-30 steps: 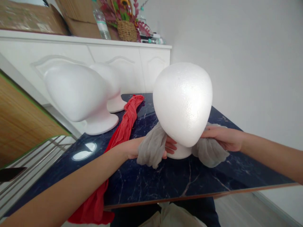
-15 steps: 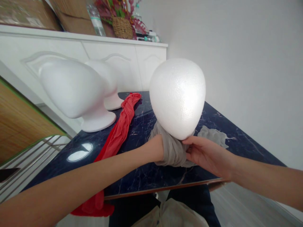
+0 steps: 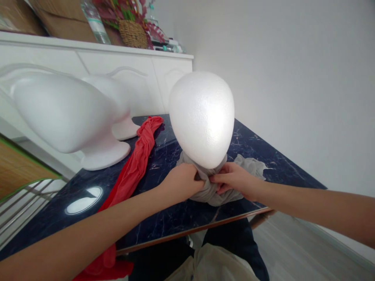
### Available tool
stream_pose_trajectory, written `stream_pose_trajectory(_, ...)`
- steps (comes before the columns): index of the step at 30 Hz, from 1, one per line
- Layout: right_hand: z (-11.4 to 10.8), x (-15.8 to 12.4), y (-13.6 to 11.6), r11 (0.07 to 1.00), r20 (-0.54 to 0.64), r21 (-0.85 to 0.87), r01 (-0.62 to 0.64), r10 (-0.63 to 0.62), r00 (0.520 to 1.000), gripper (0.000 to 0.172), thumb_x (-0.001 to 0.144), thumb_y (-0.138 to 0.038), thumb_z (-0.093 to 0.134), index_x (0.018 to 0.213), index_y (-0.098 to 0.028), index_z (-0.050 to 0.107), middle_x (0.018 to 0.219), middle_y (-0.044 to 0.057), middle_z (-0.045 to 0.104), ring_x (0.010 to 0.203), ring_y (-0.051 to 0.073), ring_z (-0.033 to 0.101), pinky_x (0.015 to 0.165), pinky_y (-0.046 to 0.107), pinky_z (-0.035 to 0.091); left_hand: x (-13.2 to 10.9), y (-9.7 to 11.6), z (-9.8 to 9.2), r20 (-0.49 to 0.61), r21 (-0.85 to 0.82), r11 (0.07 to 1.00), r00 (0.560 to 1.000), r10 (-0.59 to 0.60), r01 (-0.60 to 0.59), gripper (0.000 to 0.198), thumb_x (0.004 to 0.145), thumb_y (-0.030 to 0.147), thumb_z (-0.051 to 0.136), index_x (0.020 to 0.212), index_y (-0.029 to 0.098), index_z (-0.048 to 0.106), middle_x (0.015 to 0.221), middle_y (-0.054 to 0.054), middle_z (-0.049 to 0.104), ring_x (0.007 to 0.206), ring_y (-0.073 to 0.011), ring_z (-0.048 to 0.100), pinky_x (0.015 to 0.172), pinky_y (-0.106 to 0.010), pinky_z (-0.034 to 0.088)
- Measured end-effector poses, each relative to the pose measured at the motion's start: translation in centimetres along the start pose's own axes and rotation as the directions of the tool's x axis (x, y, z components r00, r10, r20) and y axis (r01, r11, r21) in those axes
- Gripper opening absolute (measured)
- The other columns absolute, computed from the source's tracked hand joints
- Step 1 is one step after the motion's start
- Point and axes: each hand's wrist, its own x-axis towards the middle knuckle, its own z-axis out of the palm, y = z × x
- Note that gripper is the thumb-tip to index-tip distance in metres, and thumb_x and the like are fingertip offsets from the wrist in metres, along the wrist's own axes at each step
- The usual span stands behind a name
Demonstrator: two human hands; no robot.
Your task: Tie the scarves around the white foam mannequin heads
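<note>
A white foam mannequin head (image 3: 202, 117) stands upright on the dark blue marbled table (image 3: 152, 218). Round its neck is wrapped a grey scarf (image 3: 216, 198), with a loose end lying on the table to the right. My left hand (image 3: 184, 181) is closed on the scarf at the front left of the neck, its fingertips partly hidden in the folds. From the right, my right hand (image 3: 234, 180) pinches the same cloth just below the chin. Both hands are close together under the head.
Two more white mannequin heads (image 3: 64, 113) stand at the left. A long red scarf (image 3: 131, 168) lies between, hanging over the front edge. Behind is a white cabinet (image 3: 131, 86) bearing boxes, a water bottle (image 3: 96, 23) and a flower basket (image 3: 132, 34). A wall rises at the right.
My left hand has come out from inside the scarf's folds to grip at the front. My right hand has moved inward beside it. The view has shifted slightly right.
</note>
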Motion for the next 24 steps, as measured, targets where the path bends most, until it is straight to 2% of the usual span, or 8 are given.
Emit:
stream_pose_trajectory(3, -2.1, 1.2, 0.0, 0.982, 0.031, -0.176, 0.065, -0.06, 0.998, 0.005, 0.065, -0.017, 0.063, 0.07, -0.015, 0.063, 0.056, -0.002, 0.059, 0.048, 0.01, 0.054, 0.05, 0.023, 0.051, 0.2, -1.0, -0.7, 0.025, -0.021, 0.999, 0.999, 0.036, -0.036, 0.028, 0.073, 0.032, 0.056, 0.084, 0.013, 0.072, 0.08, -0.008, 0.07, 0.074, -0.0238, 0.06, 0.068, -0.033, 0.042)
stream_pose_trajectory(5, -3.8, 1.8, -0.1, 0.941, 0.041, -0.309, 0.137, -0.131, 0.991, 0.008, 0.062, -0.018, 0.061, 0.069, -0.016, 0.063, 0.057, -0.003, 0.059, 0.048, 0.01, 0.052, 0.045, 0.022, 0.047, -0.1, -2.0, -1.2, 0.074, -0.268, 0.963, 0.997, 0.036, -0.015, 0.03, 0.073, 0.031, 0.056, 0.091, 0.014, 0.073, 0.089, -0.007, 0.072, 0.084, -0.0244, 0.063, 0.077, -0.033, 0.045)
stream_pose_trajectory(9, -6.4, 2.7, -0.5, 0.893, 0.001, -0.387, 0.227, -0.246, 0.969, 0.012, 0.059, -0.024, 0.06, 0.069, -0.017, 0.061, 0.059, -0.003, 0.058, 0.052, 0.01, 0.051, 0.047, 0.022, 0.044, -1.3, -3.5, -1.2, 0.167, -0.782, 0.602, 0.985, -0.048, 0.162, 0.032, 0.075, 0.027, 0.057, 0.099, 0.016, 0.073, 0.101, -0.005, 0.074, 0.096, -0.0218, 0.064, 0.093, -0.031, 0.047)
stream_pose_trajectory(12, -6.9, 3.0, -0.5, 0.886, -0.003, -0.385, 0.257, -0.279, 0.96, 0.013, 0.059, -0.025, 0.059, 0.069, -0.018, 0.059, 0.061, -0.002, 0.06, 0.056, 0.012, 0.055, 0.052, 0.025, 0.046, -2.2, -3.5, -0.6, 0.198, -0.905, 0.358, 0.973, -0.121, 0.229, 0.026, 0.073, 0.025, 0.061, 0.094, 0.015, 0.074, 0.1, -0.006, 0.075, 0.092, -0.0195, 0.066, 0.089, -0.028, 0.05)
stream_pose_trajectory(14, -6.8, 3.3, -0.4, 0.874, 0.011, -0.387, 0.293, -0.313, 0.95, 0.015, 0.059, -0.025, 0.059, 0.071, -0.017, 0.059, 0.064, -0.001, 0.061, 0.058, 0.013, 0.057, 0.056, 0.026, 0.046, -2.6, -3.2, -0.4, 0.239, -0.916, 0.276, 0.948, -0.209, 0.291, 0.024, 0.071, 0.024, 0.065, 0.092, 0.015, 0.073, 0.096, -0.006, 0.075, 0.086, -0.0184, 0.067, 0.083, -0.028, 0.053)
stream_pose_trajectory(19, -6.8, 3.9, 0.1, 0.868, 0.022, -0.361, 0.34, -0.357, 0.934, 0.02, 0.06, -0.024, 0.057, 0.078, -0.016, 0.061, 0.073, 0.002, 0.065, 0.065, 0.015, 0.06, 0.065, 0.029, 0.048, -3.8, -3.5, -1.2, 0.354, -0.844, 0.275, 0.863, -0.36, 0.461, 0.035, 0.065, 0.027, 0.075, 0.098, 0.016, 0.071, 0.085, -0.005, 0.075, 0.073, -0.0179, 0.067, 0.066, -0.026, 0.054)
stream_pose_trajectory(22, -7.0, 4.0, 0.2, 0.846, 0.0, -0.395, 0.358, -0.39, 0.921, 0.017, 0.062, -0.023, 0.058, 0.077, -0.017, 0.061, 0.074, 0.002, 0.066, 0.069, 0.016, 0.061, 0.067, 0.029, 0.048, -5.1, -4.8, -2.0, 0.417, -0.768, 0.36, 0.841, -0.345, 0.529, 0.04, 0.061, 0.028, 0.082, 0.097, 0.018, 0.072, 0.081, -0.002, 0.074, 0.07, -0.0164, 0.067, 0.061, -0.023, 0.051)
stream_pose_trajectory(24, -7.0, 4.0, 0.3, 0.836, -0.027, -0.418, 0.355, -0.402, 0.915, 0.015, 0.063, -0.022, 0.06, 0.077, -0.017, 0.062, 0.072, 0.001, 0.066, 0.069, 0.016, 0.061, 0.066, 0.028, 0.048, -6.0, -5.7, -2.1, 0.441, -0.754, 0.423, 0.865, -0.241, 0.503, 0.038, 0.058, 0.03, 0.085, 0.092, 0.018, 0.073, 0.079, -0.002, 0.073, 0.069, -0.0159, 0.065, 0.063, -0.023, 0.051)
